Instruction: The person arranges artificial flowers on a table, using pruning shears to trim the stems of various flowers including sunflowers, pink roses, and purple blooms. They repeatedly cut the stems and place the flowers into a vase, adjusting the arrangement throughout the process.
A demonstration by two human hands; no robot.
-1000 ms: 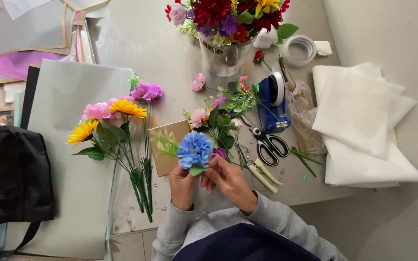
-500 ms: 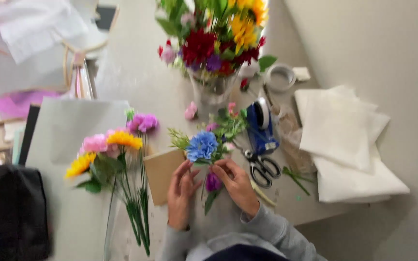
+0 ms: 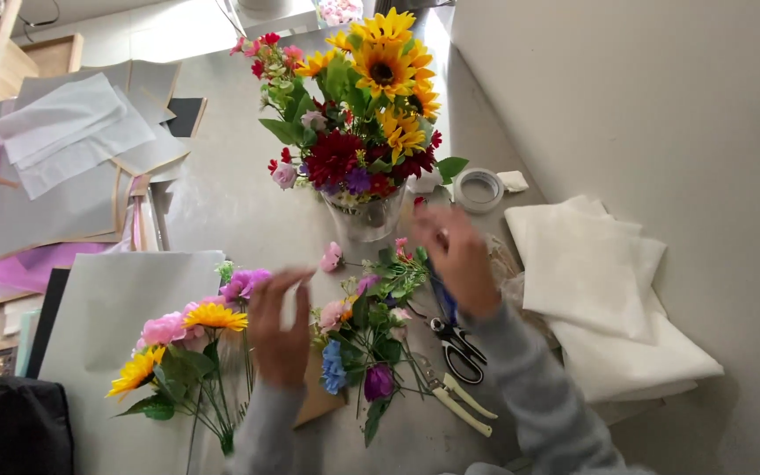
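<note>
Head view: both hands, left hand (image 3: pixel 279 330) and right hand (image 3: pixel 455 255), are raised with fingers spread and empty, so the vase (image 3: pixel 367 215) could be knocked over.

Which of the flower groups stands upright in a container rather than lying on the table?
The tall sunflower bouquet in the clear glass vase; the others lie flat.

- The vase of flowers (image 3: pixel 367 215) stands at the back of the table (image 3: pixel 222 202)
- A roll of tape (image 3: pixel 478 189) sits just right of the vase
- Loose flowers (image 3: pixel 371 339) lie in front of the vase, between the left hand (image 3: pixel 279 330) and the right hand (image 3: pixel 455 255)
- Scissors (image 3: pixel 459 347) lie right of the loose flowers
- A flower bunch (image 3: pixel 191 356) lies left of the left hand
</note>
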